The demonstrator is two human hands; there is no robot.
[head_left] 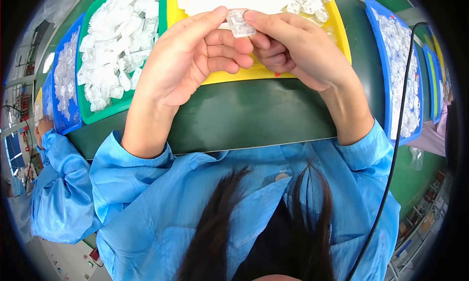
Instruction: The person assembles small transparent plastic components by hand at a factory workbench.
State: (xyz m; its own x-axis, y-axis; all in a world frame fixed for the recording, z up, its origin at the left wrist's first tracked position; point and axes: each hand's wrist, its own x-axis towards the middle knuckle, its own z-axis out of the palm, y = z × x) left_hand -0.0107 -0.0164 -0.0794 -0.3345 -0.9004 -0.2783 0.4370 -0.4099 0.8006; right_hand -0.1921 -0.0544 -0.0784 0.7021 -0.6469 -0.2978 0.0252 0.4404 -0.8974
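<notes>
Dark hair is hanging over the wearer's blue jacket; a black cable is running down on the right. Past the jacket, the green surface is showing. Right hand is pinching a clear piece at its upper right corner, thumb on top; left hand is cupping, its thumb at the left edge, contact unclear, so cannot tell if gripping. Piece is sitting between both hands, above the yellow tray. Green tray is holding translucent pieces on the left; blue trays are flanking both sides, also filled. Far left, a co-worker's hand is reaching beside a blue tray.
</notes>
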